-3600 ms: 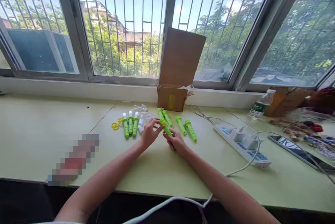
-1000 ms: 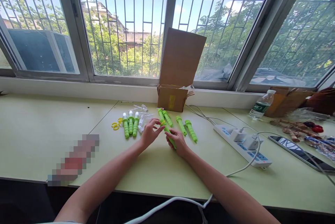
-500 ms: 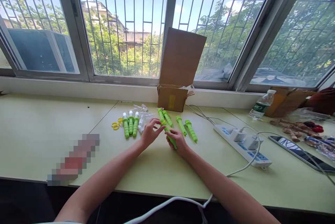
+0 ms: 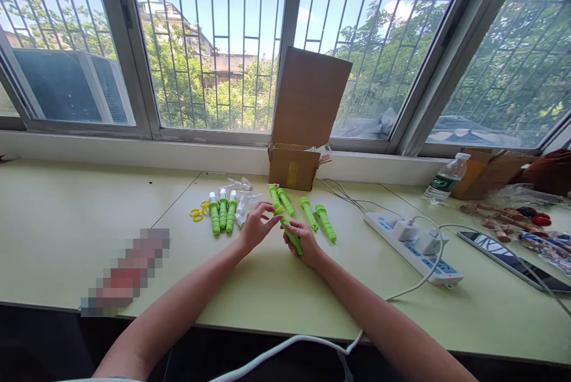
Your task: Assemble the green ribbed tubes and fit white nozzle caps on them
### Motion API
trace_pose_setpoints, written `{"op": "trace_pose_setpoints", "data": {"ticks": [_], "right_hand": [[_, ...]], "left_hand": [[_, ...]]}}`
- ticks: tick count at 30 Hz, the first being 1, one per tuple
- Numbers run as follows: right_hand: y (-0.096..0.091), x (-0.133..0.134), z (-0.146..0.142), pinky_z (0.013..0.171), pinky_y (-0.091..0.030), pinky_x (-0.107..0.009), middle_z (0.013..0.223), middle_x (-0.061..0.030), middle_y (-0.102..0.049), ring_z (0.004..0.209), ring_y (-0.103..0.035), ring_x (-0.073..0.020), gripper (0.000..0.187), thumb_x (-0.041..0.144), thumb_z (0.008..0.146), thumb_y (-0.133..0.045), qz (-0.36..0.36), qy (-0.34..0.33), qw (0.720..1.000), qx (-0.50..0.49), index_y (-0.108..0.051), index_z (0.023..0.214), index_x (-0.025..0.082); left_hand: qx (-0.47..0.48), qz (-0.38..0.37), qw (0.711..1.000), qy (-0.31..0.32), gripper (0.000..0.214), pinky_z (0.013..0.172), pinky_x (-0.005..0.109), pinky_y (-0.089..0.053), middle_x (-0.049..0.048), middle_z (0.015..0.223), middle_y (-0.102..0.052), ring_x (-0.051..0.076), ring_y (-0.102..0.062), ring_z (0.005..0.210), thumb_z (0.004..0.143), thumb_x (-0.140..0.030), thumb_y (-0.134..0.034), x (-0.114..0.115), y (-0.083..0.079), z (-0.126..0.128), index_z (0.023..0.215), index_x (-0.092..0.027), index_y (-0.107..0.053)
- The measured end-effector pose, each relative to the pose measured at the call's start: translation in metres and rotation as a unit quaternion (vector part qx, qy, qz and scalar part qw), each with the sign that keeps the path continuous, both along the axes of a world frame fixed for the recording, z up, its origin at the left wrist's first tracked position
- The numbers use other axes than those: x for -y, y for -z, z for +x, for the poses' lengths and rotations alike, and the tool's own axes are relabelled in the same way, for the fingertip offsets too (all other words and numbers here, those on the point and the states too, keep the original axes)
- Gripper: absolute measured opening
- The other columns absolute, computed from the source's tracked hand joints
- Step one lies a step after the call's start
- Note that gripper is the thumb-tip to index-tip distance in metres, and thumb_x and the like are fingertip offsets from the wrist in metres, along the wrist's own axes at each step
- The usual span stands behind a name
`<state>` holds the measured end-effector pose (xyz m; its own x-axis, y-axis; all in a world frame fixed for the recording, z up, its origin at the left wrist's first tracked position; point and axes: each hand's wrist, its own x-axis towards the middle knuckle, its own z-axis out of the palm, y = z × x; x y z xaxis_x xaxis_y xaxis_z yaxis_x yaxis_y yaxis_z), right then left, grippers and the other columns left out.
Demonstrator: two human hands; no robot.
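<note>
My right hand (image 4: 304,243) is closed round the lower end of a green ribbed plastic stick (image 4: 289,232) held just above the pale green table (image 4: 66,233). My left hand (image 4: 254,228) pinches the stick's upper end with fingertips. Three assembled green sticks with white tips (image 4: 222,213) lie to the left, beside yellow rings (image 4: 196,214) and small clear plastic pieces (image 4: 243,194). More green sticks (image 4: 321,220) lie to the right of my hands.
An open cardboard box (image 4: 295,165) stands against the window sill. A white power strip (image 4: 414,248) with plugs and cables lies right. Farther right are a water bottle (image 4: 442,182), a phone (image 4: 513,260) and clutter. A blurred patch (image 4: 125,272) lies at the left.
Both hands have stayed on the green stick; it has slid a little lower and nearer in my right hand since the earliest frame.
</note>
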<state>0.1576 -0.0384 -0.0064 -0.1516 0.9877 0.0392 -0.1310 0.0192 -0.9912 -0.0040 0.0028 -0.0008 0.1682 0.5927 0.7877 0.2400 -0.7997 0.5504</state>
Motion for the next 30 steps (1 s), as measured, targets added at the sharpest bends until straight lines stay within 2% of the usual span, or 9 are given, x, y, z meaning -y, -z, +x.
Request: {"op": "trace_pose_setpoints", "data": {"ticks": [8,13,19,23,30], "right_hand": [[0.001,-0.002,0.001,0.029,-0.022,-0.019,0.051,0.0026,-0.056,0.03,-0.039,-0.0066,0.03,0.045,0.072,-0.061,0.014,-0.02,1.0,0.004,-0.057,0.078,0.016],[0.0,0.002,-0.004,0.031,-0.025,-0.02,0.055,0.003,-0.055,0.033,-0.042,-0.0079,0.034,0.051,0.077,-0.055,0.087,-0.012,0.992,0.086,-0.056,0.077,0.017],[0.004,0.0,-0.01,0.046,-0.035,-0.023,0.057,0.0023,-0.051,0.046,-0.046,-0.0105,0.038,0.053,0.083,-0.048,0.209,0.093,0.946,0.231,-0.06,0.077,0.017],[0.006,-0.004,-0.007,0.056,-0.037,-0.025,0.067,-0.0009,-0.057,0.063,-0.049,-0.0146,0.037,0.051,0.08,-0.054,0.249,0.12,0.923,0.266,-0.064,0.083,0.015],[0.009,-0.005,-0.005,0.046,-0.027,-0.023,0.055,0.0033,-0.043,0.05,-0.036,-0.0102,0.034,0.05,0.079,-0.055,0.204,0.085,0.955,0.197,-0.059,0.074,0.016]], "left_hand": [[0.001,-0.007,1.0,0.009,0.027,0.065,0.03,-0.062,0.0065,0.103,-0.058,0.015,-0.063,0.087,0.076,-0.039,-0.067,-0.001,0.003,-0.001,0.089,-0.017,-0.058],[0.022,0.025,0.999,-0.007,0.023,0.069,0.032,-0.062,0.0063,0.102,-0.06,0.015,-0.064,0.085,0.077,-0.036,-0.067,-0.003,0.007,-0.004,0.087,-0.017,-0.058],[0.021,0.062,0.997,-0.045,0.021,0.07,0.032,-0.061,0.0065,0.1,-0.061,0.015,-0.064,0.086,0.076,-0.034,-0.068,-0.004,0.008,-0.006,0.086,-0.018,-0.059],[0.004,0.063,0.997,-0.042,0.021,0.07,0.032,-0.061,0.0065,0.101,-0.061,0.016,-0.064,0.087,0.077,-0.034,-0.067,-0.003,0.008,-0.005,0.088,-0.018,-0.059],[-0.011,0.054,0.998,-0.035,0.021,0.07,0.032,-0.06,0.0063,0.101,-0.059,0.016,-0.062,0.09,0.078,-0.034,-0.066,-0.001,0.005,-0.002,0.09,-0.018,-0.059]]}}
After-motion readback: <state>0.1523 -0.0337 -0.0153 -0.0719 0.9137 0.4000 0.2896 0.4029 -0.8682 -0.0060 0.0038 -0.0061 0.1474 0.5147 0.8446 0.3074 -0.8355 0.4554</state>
